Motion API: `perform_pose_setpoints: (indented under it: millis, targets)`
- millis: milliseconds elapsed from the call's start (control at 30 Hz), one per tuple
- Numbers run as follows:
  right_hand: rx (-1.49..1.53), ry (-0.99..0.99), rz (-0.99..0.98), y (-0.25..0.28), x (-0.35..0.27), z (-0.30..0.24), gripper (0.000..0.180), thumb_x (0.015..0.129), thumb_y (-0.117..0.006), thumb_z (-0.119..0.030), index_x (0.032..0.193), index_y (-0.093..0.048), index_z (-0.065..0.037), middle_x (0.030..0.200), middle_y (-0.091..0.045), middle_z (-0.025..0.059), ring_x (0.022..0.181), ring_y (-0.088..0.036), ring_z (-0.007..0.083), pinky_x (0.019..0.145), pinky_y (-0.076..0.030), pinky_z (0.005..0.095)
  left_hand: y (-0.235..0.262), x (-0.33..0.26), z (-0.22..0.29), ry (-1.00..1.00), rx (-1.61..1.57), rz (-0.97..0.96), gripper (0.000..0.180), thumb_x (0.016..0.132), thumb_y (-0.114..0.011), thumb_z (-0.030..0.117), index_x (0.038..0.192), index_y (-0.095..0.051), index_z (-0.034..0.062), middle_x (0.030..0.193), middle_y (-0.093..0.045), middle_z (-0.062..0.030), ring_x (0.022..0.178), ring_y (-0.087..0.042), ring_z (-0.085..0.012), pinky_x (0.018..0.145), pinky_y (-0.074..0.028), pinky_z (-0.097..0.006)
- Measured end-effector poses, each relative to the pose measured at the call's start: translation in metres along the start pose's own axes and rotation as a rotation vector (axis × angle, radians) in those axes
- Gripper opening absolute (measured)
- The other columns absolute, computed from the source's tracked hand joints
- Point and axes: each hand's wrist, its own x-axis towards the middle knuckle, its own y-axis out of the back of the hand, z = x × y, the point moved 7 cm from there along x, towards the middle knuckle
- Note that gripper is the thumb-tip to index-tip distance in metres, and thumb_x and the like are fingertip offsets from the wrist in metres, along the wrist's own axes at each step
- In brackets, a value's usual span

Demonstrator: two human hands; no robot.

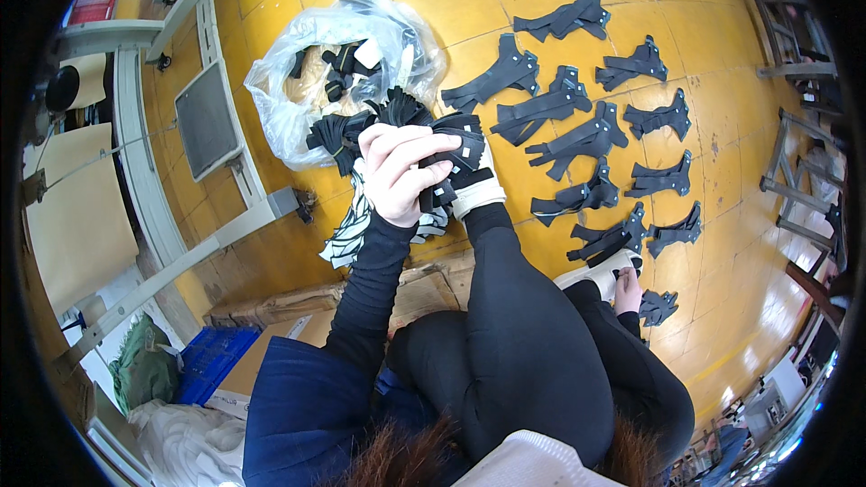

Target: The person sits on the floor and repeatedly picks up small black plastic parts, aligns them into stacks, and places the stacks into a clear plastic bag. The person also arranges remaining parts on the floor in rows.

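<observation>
The left hand (394, 171), just below the clear plastic bag (278, 113) and to its right, has its fingers clamped around a black strap bundle (465, 146); the right hand (628, 290) is well apart from the bag, at lower right, and its fingers' grip cannot be told. Judging by the layout, work is well advanced: black strap sets (577, 140) lie in rough columns right of the bag, while loose bundles (334, 137) at its lower edge appear not yet placed.

Bright light glares off the yellow floor (722, 307), edges bowing into black.
</observation>
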Motion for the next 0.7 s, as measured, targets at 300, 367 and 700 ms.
perform_pose_setpoints:
  millis: [300,367,700]
  targets:
    - [-0.153,0.375,0.019,0.038,0.008,-0.083,0.010,0.085,-0.052,-0.008,0.090,-0.060,-0.006,0.085,-0.062,0.0148,0.078,-0.061,0.0331,0.067,-0.049,0.0397,-0.018,0.014,0.019,-0.028,-0.087,-0.070,0.016,0.070,-0.068,0.011,0.080,-0.057,0.0148,0.096,-0.068,-0.0048,0.089,-0.057,-0.0231,0.079,-0.041,-0.036]
    - [-0.033,0.381,0.029,0.060,0.023,-0.107,0.011,0.086,-0.054,-0.007,0.093,-0.062,-0.005,0.086,-0.063,0.0142,0.076,-0.062,0.0290,0.067,-0.049,0.0345,-0.031,0.019,0.031,-0.058,-0.170,-0.095,0.020,0.068,-0.069,0.010,0.083,-0.058,0.0162,0.093,-0.068,-0.0044,0.086,-0.056,-0.0236,0.077,-0.044,-0.037]
    - [0.752,0.520,-0.441,0.145,0.002,-0.318,0.032,0.086,-0.062,-0.009,0.115,-0.052,-0.002,0.089,-0.061,0.0022,0.083,-0.056,0.0082,0.076,-0.044,0.0233,-0.121,0.046,0.098,-0.086,-0.664,-0.104,0.016,0.064,-0.072,0.007,0.074,-0.059,0.0099,0.085,-0.066,-0.0069,0.076,-0.057,-0.0224,0.073,-0.044,-0.035]
